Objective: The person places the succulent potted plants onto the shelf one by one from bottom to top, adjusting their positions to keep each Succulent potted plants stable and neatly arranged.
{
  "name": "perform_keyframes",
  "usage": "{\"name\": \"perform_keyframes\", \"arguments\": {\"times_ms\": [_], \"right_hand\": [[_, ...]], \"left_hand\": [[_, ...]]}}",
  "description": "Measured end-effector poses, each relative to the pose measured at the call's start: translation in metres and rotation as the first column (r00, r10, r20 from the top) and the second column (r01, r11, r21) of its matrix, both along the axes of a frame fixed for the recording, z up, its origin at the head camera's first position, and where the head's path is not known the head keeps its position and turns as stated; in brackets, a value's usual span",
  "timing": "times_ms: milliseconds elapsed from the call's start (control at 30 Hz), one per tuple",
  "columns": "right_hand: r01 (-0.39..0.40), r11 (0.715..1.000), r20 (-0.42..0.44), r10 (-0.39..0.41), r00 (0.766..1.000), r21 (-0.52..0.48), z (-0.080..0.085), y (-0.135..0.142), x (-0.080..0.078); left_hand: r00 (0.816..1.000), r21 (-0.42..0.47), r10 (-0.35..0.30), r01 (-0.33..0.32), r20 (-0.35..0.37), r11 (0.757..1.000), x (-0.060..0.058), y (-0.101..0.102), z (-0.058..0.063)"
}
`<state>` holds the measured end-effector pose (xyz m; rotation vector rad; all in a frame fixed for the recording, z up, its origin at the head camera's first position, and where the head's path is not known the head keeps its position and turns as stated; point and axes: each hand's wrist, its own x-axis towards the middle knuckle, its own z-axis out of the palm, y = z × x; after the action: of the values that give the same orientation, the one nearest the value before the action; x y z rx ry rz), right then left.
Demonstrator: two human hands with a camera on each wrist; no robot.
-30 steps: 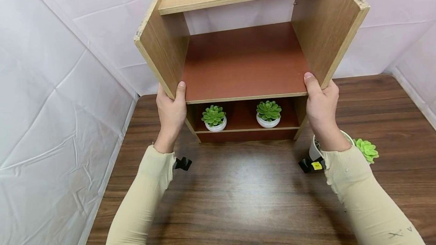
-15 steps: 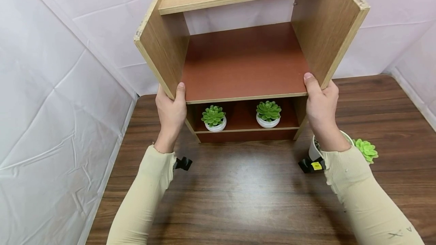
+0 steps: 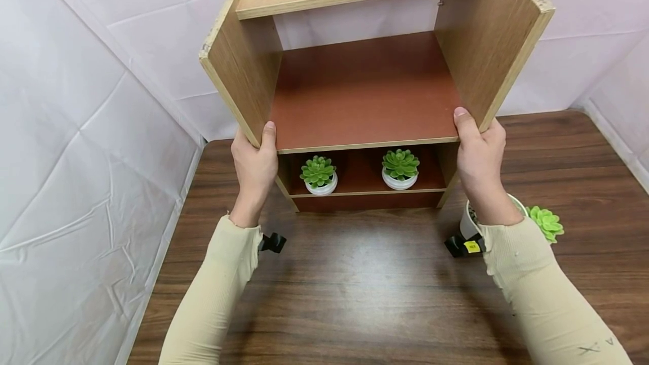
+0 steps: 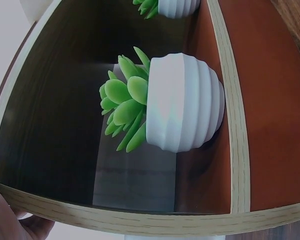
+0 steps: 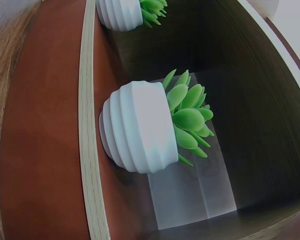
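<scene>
A wooden shelf unit [image 3: 365,100] with red-brown boards stands on the table in the head view. My left hand [image 3: 255,165] grips the front edge of its left side panel, thumb on the inner face. On the right side panel, my right hand [image 3: 479,159] holds at about the same height, thumb inside too. The lower compartment bears two potted succulents: the left one [image 3: 318,175] and the right one [image 3: 400,169]. Close up, the left wrist view shows a ribbed white pot [image 4: 185,102] upright on the lower board; a similar pot [image 5: 140,127] fills the right wrist view.
Beside the right forearm, a white pot [image 3: 467,221] and a bright green succulent [image 3: 546,223] are partly hidden by the sleeve. Pale cloth walls [image 3: 91,145] border the brown wooden table [image 3: 355,286] at left and back.
Both hands keep their hold. The shelf unit's upper right corner has shifted very slightly to the right in the head view; the succulents stay where they were.
</scene>
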<state>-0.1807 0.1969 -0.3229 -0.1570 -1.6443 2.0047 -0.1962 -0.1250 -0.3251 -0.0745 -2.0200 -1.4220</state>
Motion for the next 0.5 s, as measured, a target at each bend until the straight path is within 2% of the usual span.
{"name": "perform_keyframes", "arguments": {"times_ms": [500], "right_hand": [[-0.003,1.0,0.017,0.002,1.0,0.013,0.0005,0.0001,0.0008]], "left_hand": [[1.0,0.0,0.005,-0.005,0.008,1.0,0.0005,-0.0002,0.0021]]}}
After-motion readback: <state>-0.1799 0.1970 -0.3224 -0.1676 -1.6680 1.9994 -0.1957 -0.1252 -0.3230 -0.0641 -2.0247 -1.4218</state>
